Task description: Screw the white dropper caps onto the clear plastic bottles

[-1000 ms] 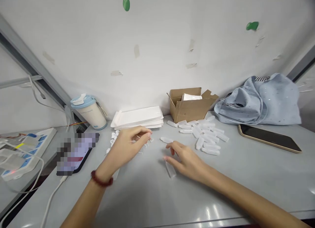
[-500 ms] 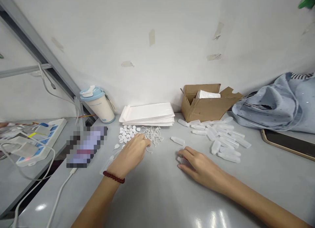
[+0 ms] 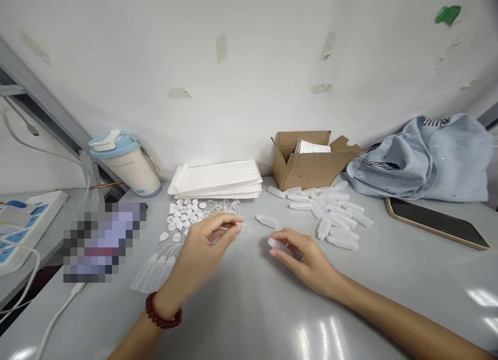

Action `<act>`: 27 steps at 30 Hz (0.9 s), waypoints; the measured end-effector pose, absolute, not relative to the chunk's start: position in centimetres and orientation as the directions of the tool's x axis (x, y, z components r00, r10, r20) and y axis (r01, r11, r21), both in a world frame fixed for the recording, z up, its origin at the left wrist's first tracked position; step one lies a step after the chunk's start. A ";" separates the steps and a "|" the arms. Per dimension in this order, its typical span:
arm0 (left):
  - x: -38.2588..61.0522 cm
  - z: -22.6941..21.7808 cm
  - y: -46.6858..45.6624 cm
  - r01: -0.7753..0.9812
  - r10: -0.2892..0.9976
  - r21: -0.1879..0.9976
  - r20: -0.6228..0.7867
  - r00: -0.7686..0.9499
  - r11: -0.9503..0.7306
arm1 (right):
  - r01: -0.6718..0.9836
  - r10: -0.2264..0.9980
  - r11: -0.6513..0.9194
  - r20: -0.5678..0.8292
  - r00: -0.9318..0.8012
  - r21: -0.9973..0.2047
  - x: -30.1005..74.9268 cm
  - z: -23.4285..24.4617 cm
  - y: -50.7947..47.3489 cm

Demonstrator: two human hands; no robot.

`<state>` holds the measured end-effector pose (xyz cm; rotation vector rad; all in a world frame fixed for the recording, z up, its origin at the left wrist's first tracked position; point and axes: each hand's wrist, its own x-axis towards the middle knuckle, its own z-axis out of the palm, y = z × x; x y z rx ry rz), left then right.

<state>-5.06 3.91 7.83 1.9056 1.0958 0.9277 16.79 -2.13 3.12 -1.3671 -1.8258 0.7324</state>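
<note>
On the grey tabletop point(image 3: 249, 313) | left hand point(image 3: 204, 246) pinches a tiny white plastic piece point(image 3: 238, 226) | right hand point(image 3: 309, 257) grips a small clear plastic bottle point(image 3: 274, 243) | round white plastic caps point(image 3: 184, 215) just beyond.

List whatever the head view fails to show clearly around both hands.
Head view:
white piece pinched by left hand: too small to identify.
small bottle in right hand: that hand covers most of it; cap unclear.
flat object left of the hands: blurred by pixelation.
cardboard box: its wall hides the contents, except a white top.
power strip: cut off by left edge.
</note>
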 end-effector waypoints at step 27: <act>-2.4 6.9 1.8 0.335 0.857 0.937 -0.091 0.507 -0.098 | 0.373 0.976 0.209 0.166 -0.144 -0.904 16.1 3.8 -3.1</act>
